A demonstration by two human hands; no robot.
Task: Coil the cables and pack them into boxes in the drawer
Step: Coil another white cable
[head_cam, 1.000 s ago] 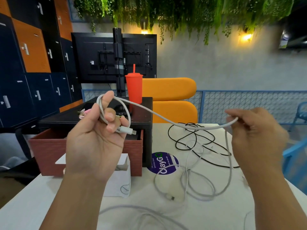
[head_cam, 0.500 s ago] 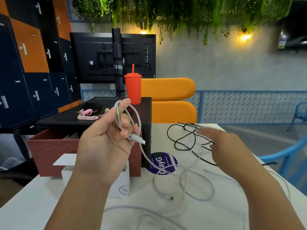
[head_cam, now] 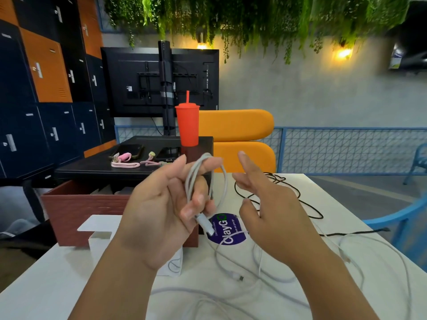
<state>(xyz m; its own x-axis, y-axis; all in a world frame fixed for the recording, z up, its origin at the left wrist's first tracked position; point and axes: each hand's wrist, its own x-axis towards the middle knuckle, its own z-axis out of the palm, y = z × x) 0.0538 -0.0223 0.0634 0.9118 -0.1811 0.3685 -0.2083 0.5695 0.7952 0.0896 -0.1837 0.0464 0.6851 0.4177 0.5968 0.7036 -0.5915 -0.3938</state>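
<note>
The left hand [head_cam: 159, 213] holds the white cable [head_cam: 196, 179] up over the counter [head_cam: 46, 285], fingers curled round several loops, with the plug end poking out below. The right hand [head_cam: 272, 211] is just right of the coil, fingers spread wide and holding nothing. The open drawer [head_cam: 80, 211] stands at the far left.

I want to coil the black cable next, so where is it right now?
Head view: the black cable lies in loose loops on the white table, right of centre, just beyond the right hand and right of the purple sticker.
</note>
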